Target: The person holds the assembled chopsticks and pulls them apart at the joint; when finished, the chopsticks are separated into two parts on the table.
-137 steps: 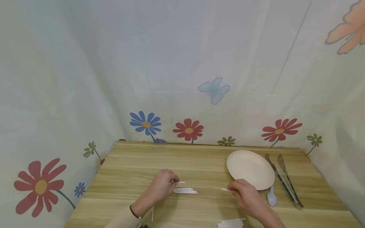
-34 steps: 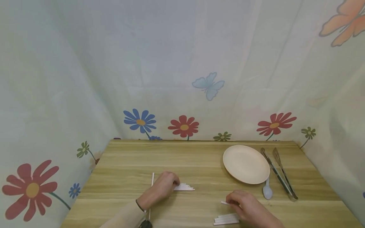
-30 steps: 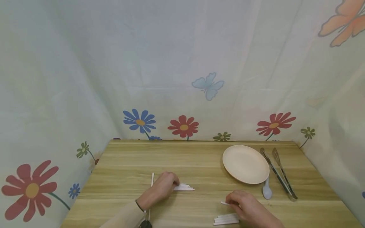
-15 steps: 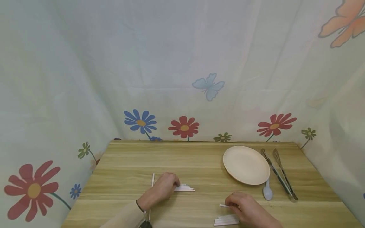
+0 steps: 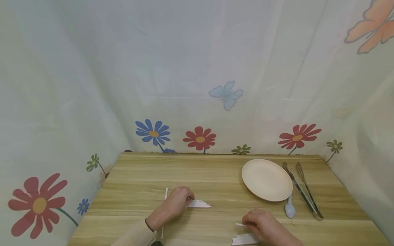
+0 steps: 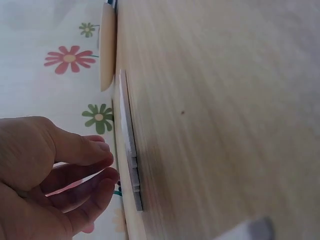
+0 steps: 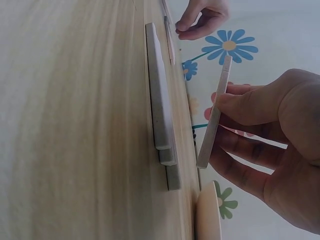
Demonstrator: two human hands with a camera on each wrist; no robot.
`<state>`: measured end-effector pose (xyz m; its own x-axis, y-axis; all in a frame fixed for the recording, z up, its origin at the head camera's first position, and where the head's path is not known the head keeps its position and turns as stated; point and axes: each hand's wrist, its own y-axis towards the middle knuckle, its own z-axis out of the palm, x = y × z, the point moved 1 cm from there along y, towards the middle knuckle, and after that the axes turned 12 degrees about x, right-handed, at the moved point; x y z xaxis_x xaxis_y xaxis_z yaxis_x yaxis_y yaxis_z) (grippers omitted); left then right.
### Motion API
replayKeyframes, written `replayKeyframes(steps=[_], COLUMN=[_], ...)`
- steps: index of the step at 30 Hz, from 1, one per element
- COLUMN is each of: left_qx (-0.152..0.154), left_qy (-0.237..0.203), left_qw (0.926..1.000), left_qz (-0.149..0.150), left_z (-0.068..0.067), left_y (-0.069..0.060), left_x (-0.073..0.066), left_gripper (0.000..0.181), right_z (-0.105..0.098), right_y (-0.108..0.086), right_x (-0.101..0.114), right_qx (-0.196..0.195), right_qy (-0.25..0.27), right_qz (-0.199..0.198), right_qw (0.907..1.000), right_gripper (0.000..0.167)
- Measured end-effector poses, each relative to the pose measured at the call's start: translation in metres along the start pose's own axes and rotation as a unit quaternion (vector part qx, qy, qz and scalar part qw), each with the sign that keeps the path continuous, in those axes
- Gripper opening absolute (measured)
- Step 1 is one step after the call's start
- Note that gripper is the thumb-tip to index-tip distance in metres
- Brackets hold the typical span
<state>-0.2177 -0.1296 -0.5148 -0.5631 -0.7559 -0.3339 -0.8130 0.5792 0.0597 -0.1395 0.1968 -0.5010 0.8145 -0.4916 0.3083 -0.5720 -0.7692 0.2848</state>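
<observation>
My right hand pinches a thin, square-edged white stick between thumb and fingers. It holds the stick above the table, over a small stack of white sticks near the front edge. My left hand hovers at the left end of another flat stack of white sticks. In the left wrist view the left thumb and fingers are loosely bent, with nothing seen between them. A lone white stick lies lengthwise under the left forearm, partly hidden by the arm.
A pale round plate lies at the back right of the wooden table. A light blue spoon sticks out from beneath it. Metal tongs lie to its right. A flowered curtain hangs behind and on both sides.
Since the earliest frame my left hand has let go of a white stick at the left stack. My right hand, still holding its stick, has come nearer the front stack.
</observation>
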Motion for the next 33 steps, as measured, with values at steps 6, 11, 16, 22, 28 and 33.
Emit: replayKeyframes(steps=[6,11,16,22,28,33], left_qx=[-0.016,-0.025,-0.035,-0.065,-0.075,-0.084], left_qy=[0.004,-0.013,-0.018,-0.010,-0.016,-0.014], left_qw=[0.9998,0.9996,0.9992,0.9977,0.9965,0.9955], left_qz=[0.004,-0.001,-0.011,-0.021,-0.033,-0.041], left_z=[-0.004,-0.008,-0.007,-0.007,-0.010,-0.011], left_y=[-0.004,-0.010,-0.018,-0.025,-0.032,-0.040], left_x=[-0.001,-0.003,-0.002,-0.002,-0.002,-0.003], left_gripper=[0.013,0.012,0.012,0.015,0.018,0.016], right_z=[0.002,0.004,0.006,0.007,0.008,0.008], right_y=[0.000,0.000,0.000,0.001,0.003,0.004], right_x=[-0.001,-0.002,-0.002,-0.002,-0.002,-0.002], right_qx=[-0.010,-0.012,-0.005,0.000,0.000,-0.005], right_qy=[-0.012,-0.016,-0.017,-0.015,-0.022,-0.034], right_qz=[-0.009,-0.011,-0.011,-0.004,-0.003,-0.012], right_qw=[0.9998,0.9997,0.9998,0.9999,0.9997,0.9993], right_gripper=[0.024,0.024,0.023,0.021,0.020,0.019])
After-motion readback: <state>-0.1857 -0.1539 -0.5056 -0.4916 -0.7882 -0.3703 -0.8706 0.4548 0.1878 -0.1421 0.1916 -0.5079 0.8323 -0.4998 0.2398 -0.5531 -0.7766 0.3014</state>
